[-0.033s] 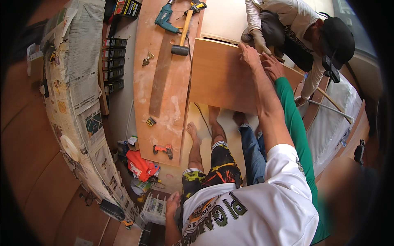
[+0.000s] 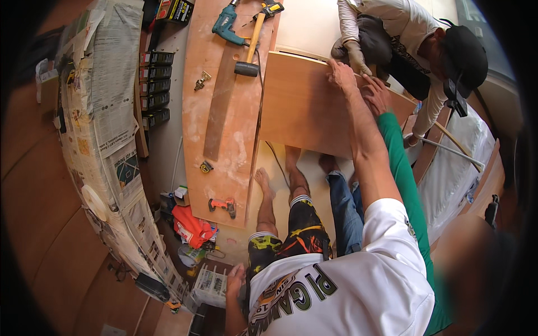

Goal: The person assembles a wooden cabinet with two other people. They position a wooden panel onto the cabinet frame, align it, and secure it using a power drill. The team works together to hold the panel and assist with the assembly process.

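Note:
My right hand (image 2: pixel 343 78) reaches up and grips the far edge of a wide brown wooden panel (image 2: pixel 302 106), its fingers bent over the rim. Beside it, a co-worker's hand (image 2: pixel 379 96) in a green sleeve rests at the same edge. Low by my left hip, my left hand (image 2: pixel 235 278) is loosely closed; a dark shape is next to it, and what the fingers hold, if anything, is hidden. Across the panel crouches another person in a black cap (image 2: pixel 460 56), one gloved hand (image 2: pixel 354 56) close to the panel's edge.
On a long wooden board (image 2: pixel 224 145) lie a teal corded drill (image 2: pixel 225 25), a rubber mallet (image 2: pixel 246 68), a tape measure (image 2: pixel 206 167) and a red cordless tool (image 2: pixel 223 206). A newspaper-covered surface (image 2: pixel 115 106) runs along the left. Bare feet and legs are below the panel.

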`<state>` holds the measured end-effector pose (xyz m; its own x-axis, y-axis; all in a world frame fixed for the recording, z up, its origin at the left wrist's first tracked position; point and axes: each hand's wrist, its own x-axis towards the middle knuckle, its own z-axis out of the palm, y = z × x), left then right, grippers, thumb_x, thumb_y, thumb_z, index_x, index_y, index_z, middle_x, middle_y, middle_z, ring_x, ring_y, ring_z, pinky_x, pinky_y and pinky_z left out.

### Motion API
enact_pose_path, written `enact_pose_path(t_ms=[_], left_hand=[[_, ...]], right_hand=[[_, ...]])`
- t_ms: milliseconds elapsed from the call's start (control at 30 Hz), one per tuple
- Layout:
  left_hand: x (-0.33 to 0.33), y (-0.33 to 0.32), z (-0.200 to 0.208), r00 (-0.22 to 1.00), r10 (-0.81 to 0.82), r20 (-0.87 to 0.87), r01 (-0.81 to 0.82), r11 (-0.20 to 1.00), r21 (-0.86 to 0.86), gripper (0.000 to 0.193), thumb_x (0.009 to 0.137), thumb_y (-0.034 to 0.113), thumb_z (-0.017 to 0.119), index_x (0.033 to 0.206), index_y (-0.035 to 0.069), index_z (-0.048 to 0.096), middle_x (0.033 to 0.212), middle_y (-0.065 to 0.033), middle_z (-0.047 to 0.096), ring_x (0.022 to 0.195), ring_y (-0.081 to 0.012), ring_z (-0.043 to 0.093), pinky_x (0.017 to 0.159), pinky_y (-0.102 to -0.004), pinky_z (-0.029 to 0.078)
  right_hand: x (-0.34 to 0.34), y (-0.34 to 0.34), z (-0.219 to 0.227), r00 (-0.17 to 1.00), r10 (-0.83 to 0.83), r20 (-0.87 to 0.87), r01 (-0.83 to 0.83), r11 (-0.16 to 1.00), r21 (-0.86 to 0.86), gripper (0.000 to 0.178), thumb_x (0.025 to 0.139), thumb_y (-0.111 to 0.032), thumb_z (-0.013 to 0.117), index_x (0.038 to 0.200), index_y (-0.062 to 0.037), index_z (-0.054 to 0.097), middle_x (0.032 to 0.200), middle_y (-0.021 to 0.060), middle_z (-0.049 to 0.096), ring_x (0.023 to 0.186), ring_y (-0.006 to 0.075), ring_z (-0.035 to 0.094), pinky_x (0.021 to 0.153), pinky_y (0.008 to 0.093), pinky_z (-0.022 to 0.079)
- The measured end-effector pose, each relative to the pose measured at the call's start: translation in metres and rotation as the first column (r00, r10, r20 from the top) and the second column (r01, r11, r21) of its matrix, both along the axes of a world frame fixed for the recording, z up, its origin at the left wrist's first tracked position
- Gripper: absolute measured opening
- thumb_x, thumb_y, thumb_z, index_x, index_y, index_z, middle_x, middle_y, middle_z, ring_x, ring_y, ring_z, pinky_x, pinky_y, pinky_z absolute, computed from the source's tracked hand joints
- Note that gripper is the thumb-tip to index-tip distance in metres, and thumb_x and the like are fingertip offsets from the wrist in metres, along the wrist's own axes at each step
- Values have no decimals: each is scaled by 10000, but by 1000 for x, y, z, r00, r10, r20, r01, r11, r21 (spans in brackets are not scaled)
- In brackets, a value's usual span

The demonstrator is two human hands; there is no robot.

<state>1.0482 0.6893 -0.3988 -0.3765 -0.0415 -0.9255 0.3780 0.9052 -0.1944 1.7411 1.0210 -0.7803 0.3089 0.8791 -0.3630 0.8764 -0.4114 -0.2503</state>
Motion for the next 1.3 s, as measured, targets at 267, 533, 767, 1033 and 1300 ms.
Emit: enact_pose_path(t_ms=[267, 533, 767, 1033, 1300], left_hand=[[12, 18, -55, 999, -6, -50, 7, 1000, 19, 482, 1035, 371, 626, 1388, 43, 606, 1195, -49, 691, 1015, -161, 661, 837, -300, 525], [11, 3, -87, 986, 156, -52, -149, 982, 119, 454, 1029, 308, 649, 1340, -22, 621, 1145, -100, 705, 1019, -187, 692, 910, -331, 551], [60, 59, -156, 967, -207, -147, 252, 848, 467, 363, 978, 223, 679, 1241, -26, 654, 1167, -185, 727, 1039, -271, 718, 921, -380, 565], [149, 99, -269, 941, -259, 220, 63, 770, 635, 326, 969, 179, 687, 1251, 19, 647, 1140, -177, 726, 1010, -294, 722, 888, -383, 571], [167, 54, -340, 865, -321, 385, 127, 884, 450, 380, 948, 266, 701, 1250, 40, 652, 1114, -177, 727, 988, -327, 720, 883, -444, 562]], right_hand=[[2, 24, -61, 996, -17, 92, 11, 998, 66, 462, 898, -383, 710, 1278, -141, 610, 1192, 184, 640, 1077, 380, 656, 944, 489, 518], [31, 29, -91, 997, 63, 42, -64, 998, 16, 551, 922, -425, 694, 1383, -153, 563, 1246, 199, 639, 1153, 405, 633, 966, 498, 522], [35, 37, -111, 996, 72, 45, -70, 996, -52, 874, 853, -641, 687, 1486, -70, 494, 1398, 269, 580, 1251, 425, 591, 1056, 503, 478], [32, 56, -172, 985, 107, 137, -86, 984, -154, 912, 898, -724, 584, 1442, 4, 514, 1379, 258, 591, 1295, 433, 508, 1092, 479, 427], [111, 31, -208, 441, 705, 555, -826, 561, -56, 457, 988, -148, 549, 1428, -274, 541, 1121, 189, 607, 1005, 393, 601, 831, 515, 522]])
